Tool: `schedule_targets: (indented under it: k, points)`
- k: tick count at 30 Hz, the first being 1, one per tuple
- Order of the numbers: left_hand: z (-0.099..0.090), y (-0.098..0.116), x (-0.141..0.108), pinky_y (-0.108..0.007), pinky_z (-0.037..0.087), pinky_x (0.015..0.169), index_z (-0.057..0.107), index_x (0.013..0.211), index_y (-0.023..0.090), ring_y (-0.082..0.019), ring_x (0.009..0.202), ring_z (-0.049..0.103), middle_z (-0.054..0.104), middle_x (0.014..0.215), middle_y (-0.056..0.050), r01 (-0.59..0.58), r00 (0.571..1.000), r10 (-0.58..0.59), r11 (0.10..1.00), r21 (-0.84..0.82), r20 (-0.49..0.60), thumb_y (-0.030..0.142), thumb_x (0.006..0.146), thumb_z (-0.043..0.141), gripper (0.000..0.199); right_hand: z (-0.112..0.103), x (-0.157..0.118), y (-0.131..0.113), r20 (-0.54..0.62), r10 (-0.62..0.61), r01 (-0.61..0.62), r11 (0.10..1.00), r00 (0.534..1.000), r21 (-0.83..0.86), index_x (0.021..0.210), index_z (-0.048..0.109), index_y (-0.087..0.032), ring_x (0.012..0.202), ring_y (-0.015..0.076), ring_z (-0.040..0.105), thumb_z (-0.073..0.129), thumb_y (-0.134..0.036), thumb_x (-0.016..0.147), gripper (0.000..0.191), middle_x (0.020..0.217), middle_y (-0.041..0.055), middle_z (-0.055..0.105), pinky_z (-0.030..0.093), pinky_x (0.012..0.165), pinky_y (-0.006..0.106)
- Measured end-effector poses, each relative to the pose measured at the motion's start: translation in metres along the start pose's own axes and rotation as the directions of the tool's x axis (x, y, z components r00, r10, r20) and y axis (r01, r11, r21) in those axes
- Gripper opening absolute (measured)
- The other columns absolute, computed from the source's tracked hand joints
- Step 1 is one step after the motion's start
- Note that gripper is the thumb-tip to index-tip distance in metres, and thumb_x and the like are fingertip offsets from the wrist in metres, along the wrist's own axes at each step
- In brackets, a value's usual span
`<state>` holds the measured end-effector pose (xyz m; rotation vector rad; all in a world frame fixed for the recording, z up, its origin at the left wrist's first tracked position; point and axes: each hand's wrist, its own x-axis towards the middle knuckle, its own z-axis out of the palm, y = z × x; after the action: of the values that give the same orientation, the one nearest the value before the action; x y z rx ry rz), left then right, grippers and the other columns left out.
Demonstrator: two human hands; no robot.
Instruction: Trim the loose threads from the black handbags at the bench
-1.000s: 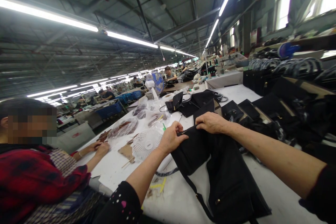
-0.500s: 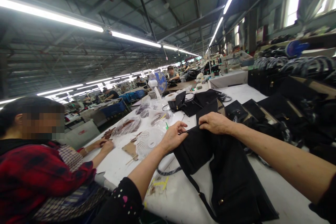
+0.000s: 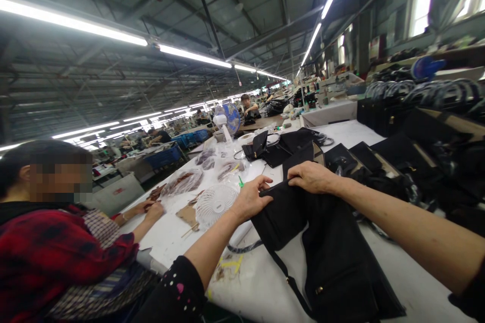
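A black bag (image 3: pixel 341 257) hangs down over the near side of the white table, its top edge raised between my hands. My right hand (image 3: pixel 312 177) pinches that edge with thumb and fingers. At the edge's left end, my left hand (image 3: pixel 252 198) holds it loosely between thumb and fingertips. A small gold fitting (image 3: pixel 319 290) shows low on the bag. Its thin black strap (image 3: pixel 282 267) loops down on the left. Behind the left forearm, a ring-shaped handle (image 3: pixel 246 249) lies partly hidden.
A white fan (image 3: pixel 215 205) stands left of my hands, near plastic-wrapped brown pieces (image 3: pixel 185 181). More black bags (image 3: pixel 401 156) crowd the table on the right. A co-worker in a red checked sleeve (image 3: pixel 76 247) handles brown pieces at the left edge.
Both hands remain at the bag's top edge. The left thumb and fingers have shifted slightly and look a little further apart. The bag has barely moved.
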<state>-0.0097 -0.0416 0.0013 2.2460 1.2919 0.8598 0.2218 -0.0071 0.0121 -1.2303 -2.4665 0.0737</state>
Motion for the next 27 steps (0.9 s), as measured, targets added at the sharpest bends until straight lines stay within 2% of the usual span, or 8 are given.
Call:
schedule_targets:
  k: [2, 7, 11, 13, 16, 18, 24, 27]
  points:
    - [0.0, 0.0, 0.001, -0.024, 0.044, 0.07, 0.057, 0.104, 0.019, -0.013, 0.072, 0.058, 0.065, 0.081, 0.001, 0.005, 1.0, -0.005, 1.0, 0.004, -0.003, 0.015, 0.067, 0.065, 0.038, 0.0, -0.001, 0.0, 0.001, 0.001, -0.001, 1.0, 1.0, 0.007, 0.085, 0.068, -0.027, 0.077, 0.017, 0.061, 0.052, -0.038, 0.081, 0.02, 0.083, 0.0004, 0.069, 0.037, 0.064, 0.025]
    - [0.007, -0.004, 0.003, -0.024, 0.044, 0.067, 0.063, 0.095, 0.02, -0.013, 0.071, 0.058, 0.065, 0.077, 0.001, 0.054, 0.995, -0.049, 0.996, 0.064, -0.088, 0.022, 0.069, 0.065, 0.026, 0.001, -0.001, 0.002, -0.005, -0.001, 0.002, 1.0, 1.0, 0.009, 0.085, 0.068, -0.027, 0.077, 0.0172, 0.06, 0.052, -0.038, 0.081, 0.02, 0.082, 0.0008, 0.069, 0.037, 0.065, 0.025]
    - [0.012, -0.006, 0.004, -0.023, 0.044, 0.064, 0.065, 0.091, 0.022, -0.012, 0.066, 0.057, 0.067, 0.077, 0.002, 0.088, 0.99, -0.08, 0.994, 0.063, -0.12, 0.021, 0.071, 0.063, 0.021, 0.002, 0.0, 0.003, -0.007, -0.006, 0.006, 1.0, 1.0, 0.021, 0.083, 0.067, -0.026, 0.075, 0.0163, 0.06, 0.053, -0.038, 0.08, 0.019, 0.079, 0.0003, 0.068, 0.036, 0.064, 0.024]
    - [0.011, -0.005, 0.005, -0.022, 0.044, 0.063, 0.066, 0.09, 0.021, -0.012, 0.066, 0.058, 0.067, 0.077, 0.002, 0.103, 0.99, -0.098, 0.993, 0.05, -0.102, 0.021, 0.07, 0.062, 0.02, 0.0, -0.001, 0.002, -0.01, 0.002, -0.002, 1.0, 1.0, 0.022, 0.081, 0.067, -0.026, 0.074, 0.0161, 0.059, 0.054, -0.038, 0.079, 0.018, 0.078, 0.0002, 0.067, 0.036, 0.063, 0.024]
    - [0.005, 0.0, 0.008, -0.022, 0.043, 0.06, 0.068, 0.086, 0.021, -0.013, 0.066, 0.058, 0.068, 0.074, 0.001, 0.14, 0.99, -0.14, 0.99, 0.027, -0.018, 0.028, 0.072, 0.062, 0.018, -0.002, -0.002, -0.001, 0.0, 0.017, -0.017, 0.999, 1.0, 0.039, 0.081, 0.067, -0.026, 0.072, 0.0155, 0.059, 0.055, -0.038, 0.079, 0.018, 0.076, 0.0002, 0.067, 0.035, 0.061, 0.024]
    - [0.003, 0.003, 0.008, -0.022, 0.042, 0.058, 0.069, 0.082, 0.019, -0.014, 0.064, 0.058, 0.067, 0.071, 0.0, 0.167, 0.986, -0.167, 0.985, 0.043, 0.004, 0.033, 0.073, 0.061, 0.019, -0.004, -0.004, -0.003, 0.008, 0.019, -0.019, 0.999, 1.0, 0.051, 0.081, 0.067, -0.026, 0.071, 0.0152, 0.059, 0.055, -0.038, 0.079, 0.018, 0.075, 0.0001, 0.066, 0.034, 0.06, 0.023]
    - [0.009, 0.009, 0.009, -0.024, 0.043, 0.066, 0.069, 0.072, 0.02, -0.016, 0.069, 0.059, 0.067, 0.068, 0.0, 0.161, 0.981, -0.144, 0.977, 0.137, -0.13, 0.039, 0.074, 0.059, 0.021, -0.005, -0.006, -0.006, 0.006, 0.035, -0.035, 0.999, 0.999, 0.031, 0.077, 0.067, -0.025, 0.066, 0.0145, 0.056, 0.055, -0.038, 0.078, 0.018, 0.069, 0.0001, 0.064, 0.031, 0.056, 0.023]
    - [0.002, 0.011, 0.015, -0.025, 0.044, 0.063, 0.067, 0.07, 0.016, -0.017, 0.066, 0.06, 0.067, 0.067, -0.003, 0.238, 0.968, -0.236, 0.971, 0.017, -0.079, 0.049, 0.08, 0.049, 0.038, -0.006, -0.006, -0.005, 0.023, 0.051, -0.052, 0.997, 0.998, 0.055, 0.077, 0.067, -0.025, 0.067, 0.0143, 0.057, 0.054, -0.038, 0.078, 0.019, 0.071, 0.0001, 0.064, 0.032, 0.057, 0.023]
